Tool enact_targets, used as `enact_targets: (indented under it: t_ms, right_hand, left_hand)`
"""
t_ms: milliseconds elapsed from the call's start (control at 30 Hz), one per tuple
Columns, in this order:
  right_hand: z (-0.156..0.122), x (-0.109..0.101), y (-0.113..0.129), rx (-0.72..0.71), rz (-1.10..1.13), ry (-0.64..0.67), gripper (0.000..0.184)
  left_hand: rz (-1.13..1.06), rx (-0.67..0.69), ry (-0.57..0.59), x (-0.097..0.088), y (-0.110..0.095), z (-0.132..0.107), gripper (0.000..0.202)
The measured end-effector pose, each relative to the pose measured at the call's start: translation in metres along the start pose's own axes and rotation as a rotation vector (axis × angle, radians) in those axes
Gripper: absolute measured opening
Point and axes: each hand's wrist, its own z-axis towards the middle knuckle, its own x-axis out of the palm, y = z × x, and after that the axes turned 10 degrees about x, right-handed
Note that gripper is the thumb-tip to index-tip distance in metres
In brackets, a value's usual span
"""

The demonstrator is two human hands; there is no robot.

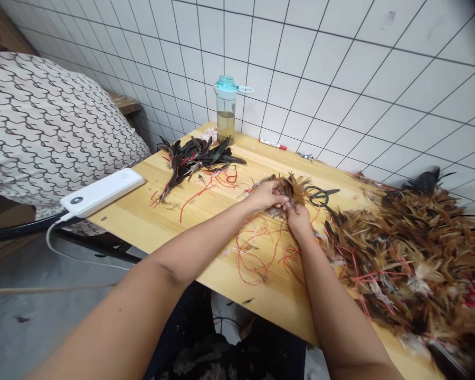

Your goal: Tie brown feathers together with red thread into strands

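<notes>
Both my hands meet over a small bunch of brown feathers (296, 186) near the middle of the wooden table (206, 248). My left hand (267, 195) is closed around the bunch, fingers curled. Close against it, my right hand (300, 219) pinches at the near side of the bunch; what lies between its fingertips is too small to make out. Loose red string (257, 258) trails in loops below the hands. Black-handled scissors (319, 196) lie just to the right of the bunch.
A large heap of brown feathers (411, 248) covers the table's right side. Dark feathers (193, 158) tied with red string lie at back left, beside a water bottle (226, 113). A red-capped marker (273, 144) rests by the tiled wall. A white power bank (103, 192) sits on the left edge.
</notes>
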Motion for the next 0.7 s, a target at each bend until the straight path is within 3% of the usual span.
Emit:
enact_targets:
  t_ms: [100,200,367,533,700]
  right_hand:
    - [0.000,0.000,-0.001,-0.014,-0.084,-0.028,0.029]
    - [-0.002,0.000,0.002,-0.034,-0.235,-0.061,0.018]
    - [-0.013,-0.001,0.013,-0.014,-0.433,-0.095,0.029]
    - [-0.019,0.001,0.020,0.060,-0.460,-0.108,0.030]
    - [-0.021,0.003,0.022,0.013,-0.498,-0.085,0.027]
  left_hand:
    - [0.076,-0.013,-0.006,0.000,-0.001,-0.001,0.004]
    - [0.317,0.015,-0.016,-0.002,0.002,-0.001,0.009]
    - [0.624,0.103,-0.004,-0.001,0.006,-0.002,0.027]
    - [0.679,0.130,-0.031,0.004,0.002,-0.006,0.033]
    - [0.717,0.061,-0.114,0.005,0.003,-0.005,0.037]
